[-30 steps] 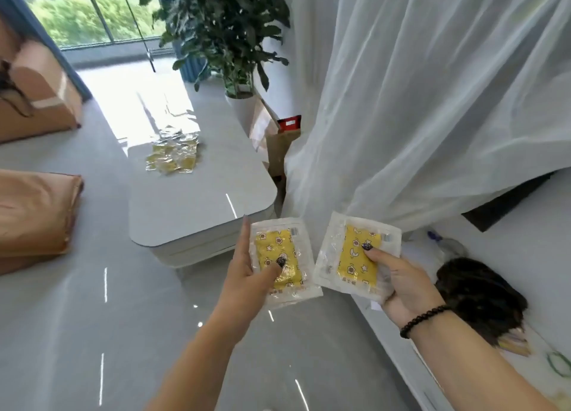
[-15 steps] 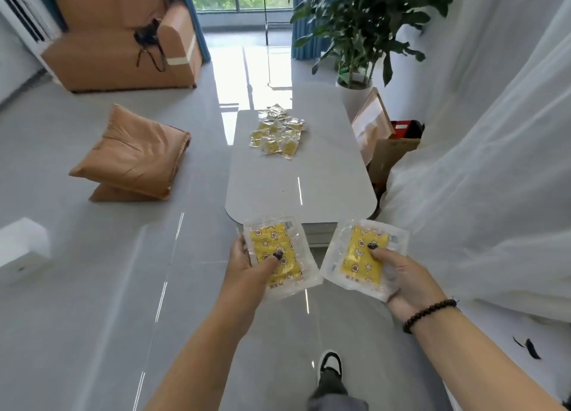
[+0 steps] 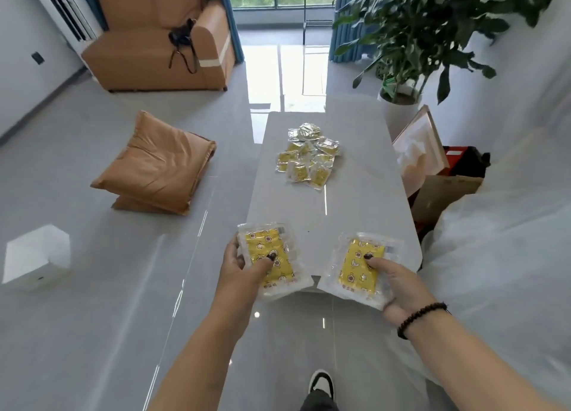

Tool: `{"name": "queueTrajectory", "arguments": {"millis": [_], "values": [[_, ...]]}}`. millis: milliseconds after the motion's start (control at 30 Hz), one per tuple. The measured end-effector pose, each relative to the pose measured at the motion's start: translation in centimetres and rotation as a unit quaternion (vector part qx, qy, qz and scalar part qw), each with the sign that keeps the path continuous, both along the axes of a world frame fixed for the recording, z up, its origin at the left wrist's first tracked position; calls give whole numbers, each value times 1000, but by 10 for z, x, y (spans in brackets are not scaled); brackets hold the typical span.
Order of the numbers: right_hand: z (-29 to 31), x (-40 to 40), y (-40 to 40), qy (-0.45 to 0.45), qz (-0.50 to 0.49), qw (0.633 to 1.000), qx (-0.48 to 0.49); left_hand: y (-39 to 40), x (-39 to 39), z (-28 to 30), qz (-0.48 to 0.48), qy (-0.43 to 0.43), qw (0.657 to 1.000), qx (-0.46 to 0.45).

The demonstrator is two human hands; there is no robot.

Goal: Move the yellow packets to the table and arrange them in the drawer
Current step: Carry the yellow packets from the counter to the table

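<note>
My left hand (image 3: 244, 265) grips a yellow packet (image 3: 272, 256) in a clear wrapper, thumb on top. My right hand (image 3: 398, 287) holds a second yellow packet (image 3: 358, 265) the same way. Both packets hover over the near end of the long grey table (image 3: 355, 207). A pile of several more yellow packets (image 3: 309, 157) lies farther along the tabletop. No drawer is in view.
An orange cushion (image 3: 160, 166) and a white box (image 3: 34, 256) lie on the floor to the left. An orange armchair (image 3: 160, 40) stands at the back left. A potted plant (image 3: 401, 101), cardboard boxes (image 3: 438, 194) and a white sheer cover (image 3: 509, 225) crowd the table's right side. My shoe (image 3: 321, 383) shows below.
The view has swung left and moved closer to the table. Both hands still hold their packets, which now hover over the table's near end.
</note>
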State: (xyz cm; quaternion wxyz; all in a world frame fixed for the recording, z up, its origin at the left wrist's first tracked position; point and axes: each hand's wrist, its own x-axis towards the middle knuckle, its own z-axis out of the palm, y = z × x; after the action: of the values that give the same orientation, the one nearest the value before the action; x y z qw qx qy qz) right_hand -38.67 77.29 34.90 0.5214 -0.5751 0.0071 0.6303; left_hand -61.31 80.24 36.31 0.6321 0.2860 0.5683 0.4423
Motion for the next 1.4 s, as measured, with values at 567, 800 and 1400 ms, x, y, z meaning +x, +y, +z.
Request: {"name": "queueTrajectory", "arguments": {"millis": [567,800,1400], "values": [[-21,-31,248,8,-87,995,-39,285,-51,-24,-66,35,997,-30],[-43,-41,326,45,-168,983,-60,404,-40,-28,-158,90,982,-43],[-140,69,492,-27,-306,927,-216,575,99,-110,-197,187,953,-134]]}}
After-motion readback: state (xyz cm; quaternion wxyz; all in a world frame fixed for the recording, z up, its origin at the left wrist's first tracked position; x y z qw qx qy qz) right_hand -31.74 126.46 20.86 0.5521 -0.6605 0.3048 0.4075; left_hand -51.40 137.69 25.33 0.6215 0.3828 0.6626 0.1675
